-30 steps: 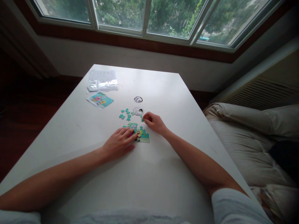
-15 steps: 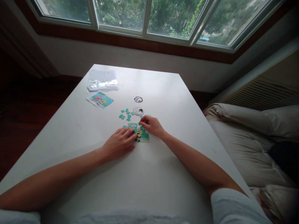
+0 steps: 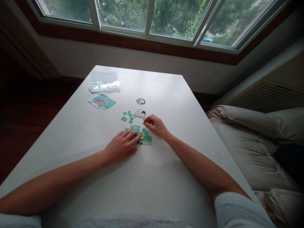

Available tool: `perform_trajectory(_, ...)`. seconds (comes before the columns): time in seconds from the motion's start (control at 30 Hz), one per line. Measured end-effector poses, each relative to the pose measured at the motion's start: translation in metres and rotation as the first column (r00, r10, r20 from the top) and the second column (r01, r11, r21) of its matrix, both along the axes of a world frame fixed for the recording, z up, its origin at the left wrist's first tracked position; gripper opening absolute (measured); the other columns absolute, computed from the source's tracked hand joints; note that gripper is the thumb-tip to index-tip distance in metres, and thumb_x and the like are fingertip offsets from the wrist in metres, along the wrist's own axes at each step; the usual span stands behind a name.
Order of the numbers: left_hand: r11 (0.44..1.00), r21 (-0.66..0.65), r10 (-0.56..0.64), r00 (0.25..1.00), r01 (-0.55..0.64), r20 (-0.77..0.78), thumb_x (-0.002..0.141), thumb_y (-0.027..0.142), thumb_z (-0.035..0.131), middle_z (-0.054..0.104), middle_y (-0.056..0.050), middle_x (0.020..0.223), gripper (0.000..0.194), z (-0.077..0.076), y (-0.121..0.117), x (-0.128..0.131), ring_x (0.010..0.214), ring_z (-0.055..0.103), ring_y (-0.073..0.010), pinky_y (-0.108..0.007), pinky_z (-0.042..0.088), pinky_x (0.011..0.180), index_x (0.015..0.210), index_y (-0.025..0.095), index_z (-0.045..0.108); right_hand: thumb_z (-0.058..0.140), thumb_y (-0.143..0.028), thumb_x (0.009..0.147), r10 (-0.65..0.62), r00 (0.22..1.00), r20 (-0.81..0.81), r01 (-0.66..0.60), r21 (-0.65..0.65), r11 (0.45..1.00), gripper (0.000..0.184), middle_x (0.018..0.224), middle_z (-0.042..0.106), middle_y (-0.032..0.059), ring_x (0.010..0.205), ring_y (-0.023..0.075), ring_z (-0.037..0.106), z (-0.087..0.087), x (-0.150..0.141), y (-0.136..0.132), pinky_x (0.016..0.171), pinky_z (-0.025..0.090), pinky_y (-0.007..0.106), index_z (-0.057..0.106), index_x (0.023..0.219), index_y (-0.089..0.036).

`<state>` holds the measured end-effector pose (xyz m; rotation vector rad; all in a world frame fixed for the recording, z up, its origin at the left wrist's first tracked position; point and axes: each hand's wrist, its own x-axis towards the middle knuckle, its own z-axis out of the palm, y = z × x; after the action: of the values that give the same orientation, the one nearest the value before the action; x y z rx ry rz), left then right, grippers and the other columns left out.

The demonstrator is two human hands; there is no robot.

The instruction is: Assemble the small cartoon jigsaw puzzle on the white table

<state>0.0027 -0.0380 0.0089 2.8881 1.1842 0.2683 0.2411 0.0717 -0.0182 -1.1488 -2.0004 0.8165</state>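
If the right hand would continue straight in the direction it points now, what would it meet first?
The right hand would most likely meet the small, loose teal-green jigsaw pieces to its left, though its height above the white table is unclear.

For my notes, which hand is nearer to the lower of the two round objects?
Right. The right hand is just below and right of the lower round object; the left hand is farther below, over the puzzle.
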Motion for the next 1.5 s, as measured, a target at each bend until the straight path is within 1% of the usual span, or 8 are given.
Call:
perform_trajectory(0.17, 1.0, 0.003, 0.0, 1.0, 0.0, -0.01, 0.099, 0.034, 0.056, 0.054, -0.013, 0.142, 0.044, -0.0011, -0.0002, 0.0, 0.13, 0.05, -0.0313, -0.047, 0.043, 0.109, 0.142, 0.021, 0.053, 0.062, -0.028, 0.088, -0.008, 0.999, -0.035, 0.005, -0.072, 0.997, 0.013, 0.083, 0.069, 0.0003, 0.072, 0.0126, 0.056, 0.0043, -0.0024, -0.0036, 0.07, 0.043, 0.025, 0.069, 0.095, -0.019)
perform_trajectory(0.3, 1.0, 0.007, 0.002, 1.0, -0.002, -0.011, 0.099, 0.034, 0.057, 0.054, -0.013, 0.142, 0.045, -0.0009, -0.0003, -0.0003, 0.13, 0.05, -0.0311, -0.047, 0.043, 0.109, 0.142, 0.021, 0.053, 0.062, -0.031, 0.089, -0.016, 1.0, -0.005, 0.016, -0.052, 0.998, 0.018, 0.081, 0.071, 0.0003, 0.071, 0.0127, 0.057, 0.0066, -0.0013, -0.004, 0.07, 0.042, 0.025, 0.072, 0.098, -0.02)
perform_trajectory(0.47, 1.0, 0.014, 0.021, 1.0, -0.021, -0.001, 0.099, 0.034, 0.057, 0.055, -0.013, 0.141, 0.044, -0.0001, 0.0007, -0.0014, 0.128, 0.051, -0.0298, -0.045, 0.044, 0.107, 0.141, 0.022, 0.054, 0.064, -0.036, 0.089, -0.01, 1.0, 0.005, 0.01, -0.067, 0.998, 0.021, 0.076, 0.07, -0.0003, 0.066, 0.012, 0.053, 0.0061, 0.0016, -0.0022, 0.068, 0.041, 0.025, 0.072, 0.101, -0.02)
perform_trajectory(0.6, 0.999, 0.016, 0.033, 0.999, -0.033, -0.002, 0.099, 0.035, 0.056, 0.055, -0.012, 0.141, 0.044, -0.0005, 0.0014, -0.0019, 0.128, 0.051, -0.0293, -0.044, 0.044, 0.107, 0.142, 0.023, 0.053, 0.064, -0.035, 0.089, 0.019, 1.0, 0.01, -0.018, -0.073, 0.997, 0.021, 0.079, 0.071, 0.0008, 0.068, 0.0121, 0.054, 0.0064, 0.0013, -0.0029, 0.069, 0.042, 0.025, 0.073, 0.098, -0.019)
perform_trajectory(0.83, 0.999, 0.013, 0.029, 1.0, -0.029, -0.001, 0.099, 0.034, 0.056, 0.055, -0.013, 0.14, 0.044, -0.001, 0.0017, -0.0014, 0.126, 0.051, -0.0302, -0.046, 0.045, 0.106, 0.141, 0.022, 0.054, 0.061, -0.033, 0.091, 0.053, 0.998, 0.029, -0.05, -0.086, 0.995, 0.024, 0.087, 0.074, 0.0011, 0.072, 0.013, 0.059, 0.0078, 0.0004, -0.0053, 0.073, 0.045, 0.025, 0.074, 0.107, -0.021)
perform_trajectory(1.13, 0.999, 0.004, 0.033, 0.999, -0.033, 0.006, 0.098, 0.033, 0.058, 0.055, -0.013, 0.14, 0.044, 0.0007, 0.001, -0.0006, 0.128, 0.051, -0.0303, -0.046, 0.045, 0.107, 0.141, 0.022, 0.054, 0.06, -0.03, 0.09, 0.055, 0.998, 0.032, -0.052, -0.087, 0.995, 0.023, 0.09, 0.076, 0.0014, 0.076, 0.0138, 0.062, 0.0063, 0.0003, -0.0035, 0.074, 0.046, 0.025, 0.078, 0.103, -0.021)
perform_trajectory(1.33, 0.999, 0.012, 0.034, 0.999, -0.034, -0.006, 0.1, 0.035, 0.055, 0.055, -0.013, 0.141, 0.044, -0.0004, 0.0013, -0.0011, 0.129, 0.05, -0.0303, -0.045, 0.044, 0.107, 0.142, 0.022, 0.053, 0.061, -0.029, 0.089, 0.049, 0.998, 0.024, -0.047, -0.099, 0.994, 0.023, 0.088, 0.075, 0.0011, 0.076, 0.0133, 0.062, 0.0036, 0.0018, -0.0017, 0.074, 0.046, 0.025, 0.077, 0.104, -0.021)
perform_trajectory(1.5, 0.999, 0.013, 0.033, 0.999, -0.033, -0.01, 0.1, 0.036, 0.053, 0.055, -0.013, 0.141, 0.044, -0.0017, 0.0013, -0.0016, 0.129, 0.05, -0.0305, -0.045, 0.043, 0.108, 0.142, 0.022, 0.053, 0.062, -0.032, 0.088, 0.039, 0.999, -0.028, -0.044, -0.166, 0.985, 0.024, 0.084, 0.073, 0.0012, 0.075, 0.0136, 0.064, 0.0015, 0.0027, 0.0002, 0.072, 0.048, 0.024, 0.076, 0.104, -0.02)
